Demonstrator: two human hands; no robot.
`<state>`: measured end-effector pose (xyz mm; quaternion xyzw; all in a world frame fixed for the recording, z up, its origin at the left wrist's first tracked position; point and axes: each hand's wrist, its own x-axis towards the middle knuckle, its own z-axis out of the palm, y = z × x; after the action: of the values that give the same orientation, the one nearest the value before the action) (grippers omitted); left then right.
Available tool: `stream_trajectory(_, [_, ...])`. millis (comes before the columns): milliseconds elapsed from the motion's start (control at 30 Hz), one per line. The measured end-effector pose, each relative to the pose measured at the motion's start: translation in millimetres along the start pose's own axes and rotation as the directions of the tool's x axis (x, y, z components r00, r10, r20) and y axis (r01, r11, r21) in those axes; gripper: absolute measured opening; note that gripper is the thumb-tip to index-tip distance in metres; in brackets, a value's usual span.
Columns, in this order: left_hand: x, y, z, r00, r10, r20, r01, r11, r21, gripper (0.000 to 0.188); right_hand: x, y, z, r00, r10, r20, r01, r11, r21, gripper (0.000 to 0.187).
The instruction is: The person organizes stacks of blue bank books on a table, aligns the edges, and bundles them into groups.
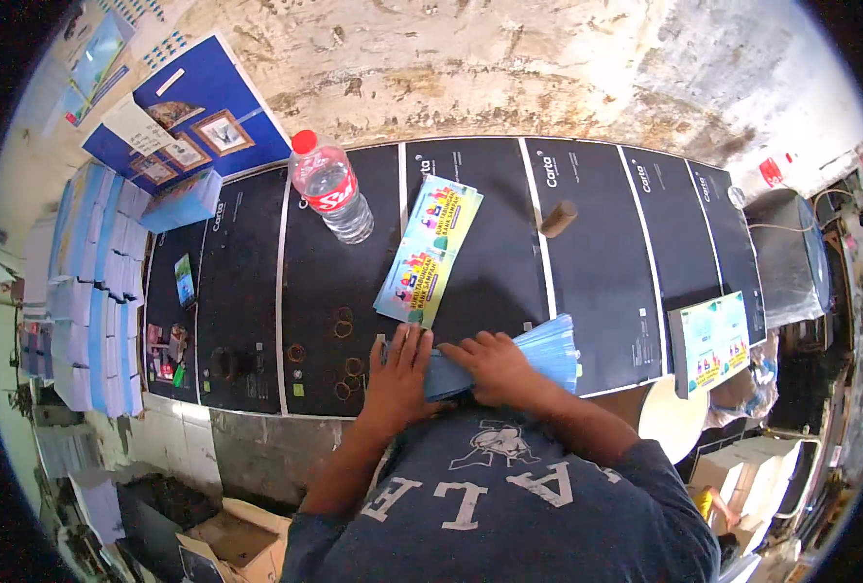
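Note:
A thick stack of light blue paper sheets or booklets lies along the near edge of the table, its right end spread like a fan. My right hand is bent over the middle of the stack, fingers closed on it. At the stack's left end my left hand presses down with its fingers stretched forward. The hands hide part of the stack between them. Just beyond them lie long printed covers in yellow and blue, overlapping at a slant. Loose rubber bands are scattered left of my left hand.
A water bottle with a red cap stands behind the covers, and a short brown cylinder is to their right. More printed booklets sit at the table's right end. Tall paper stacks and a blue picture board fill the left.

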<state>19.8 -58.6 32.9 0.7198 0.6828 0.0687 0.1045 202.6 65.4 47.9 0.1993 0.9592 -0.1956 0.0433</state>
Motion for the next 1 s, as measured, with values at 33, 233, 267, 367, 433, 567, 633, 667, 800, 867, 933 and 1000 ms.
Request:
stream_trajectory(33, [-3,0,4,0.999,-0.033,-0.016,0.033,0.999,-0.019,0.113,4,-2,3,0.997,-0.032,0.067,0.032,0.999,0.010,0.087])
stream_trajectory(233, [0,-2,0,0.993,-0.101,0.066,0.098,0.994,0.048,0.112,-17,8,2,0.998,-0.027,-0.057,0.018,0.989,-0.145,0.102])
stream_trajectory(267, [-1,-3,0,0.992,-0.104,0.069,0.100,0.993,0.059,0.111,-28,17,0,0.998,-0.025,-0.058,0.017,0.989,-0.146,0.102])
stream_trajectory(367, [-4,-3,3,0.993,-0.077,0.086,0.072,0.995,0.062,0.110,-68,49,-4,0.998,0.059,-0.024,-0.063,0.980,-0.187,0.109])
stream_trajectory(433, [-7,4,-7,0.995,-0.080,0.063,0.076,0.995,0.069,0.106,-83,61,-11,0.989,0.147,-0.012,-0.146,0.973,-0.177,0.109])
stream_trajectory(567, [-6,-3,-1,0.999,-0.033,-0.043,0.032,0.999,-0.024,0.085,-90,82,-15,0.964,0.264,-0.019,-0.265,0.959,-0.106,0.094])
stream_trajectory(633, [-8,-5,3,0.999,-0.026,-0.040,0.025,0.999,-0.031,0.077,-96,82,-16,0.957,0.262,-0.122,-0.257,0.965,0.051,0.075])
stream_trajectory(667, [-9,-6,4,0.999,-0.012,-0.038,0.011,0.999,-0.046,0.070,-97,84,-12,0.960,0.252,-0.123,-0.247,0.968,0.055,0.075])
stream_trajectory(800, [-13,-8,11,0.997,-0.023,-0.075,0.019,0.998,-0.053,0.065,-105,85,-13,0.965,0.240,-0.108,-0.222,0.963,0.152,0.074])
stream_trajectory(867, [-14,-10,16,0.988,0.010,-0.152,-0.023,0.996,-0.084,0.063,-109,91,-13,0.968,0.216,-0.126,-0.194,0.967,0.162,0.073])
stream_trajectory(933, [-11,-8,5,0.994,-0.004,-0.106,-0.006,0.995,-0.095,0.062,-117,105,-7,0.967,0.169,-0.189,-0.064,0.884,0.463,0.072])
stream_trajectory(1000, [-13,-7,-7,0.998,-0.011,-0.055,0.005,0.993,-0.115,0.062,-118,102,-5,0.964,0.216,-0.158,-0.128,0.890,0.437,0.071])
